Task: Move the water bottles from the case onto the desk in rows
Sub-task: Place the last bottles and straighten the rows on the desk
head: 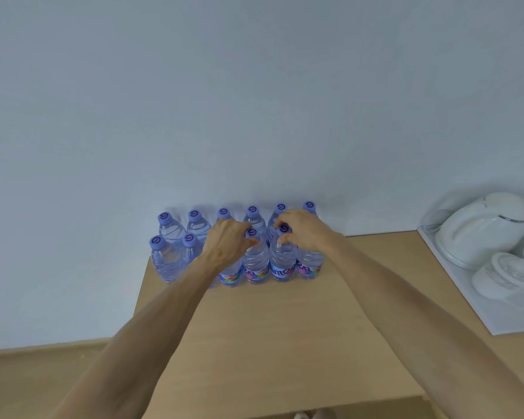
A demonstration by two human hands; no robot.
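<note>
Already two rows of water bottles stand at the desk's far edge by the wall; the left hand and right hand each pinch a near-row bottle neck; a careless release could topple the tightly packed neighbours; no case shows.

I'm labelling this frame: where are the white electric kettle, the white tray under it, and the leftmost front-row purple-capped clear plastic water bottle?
White electric kettle (478,234), head view, on its body.
White tray (496,316), head view, on its bare near part.
Leftmost front-row purple-capped clear plastic water bottle (157,242), head view, on its cap.
</note>
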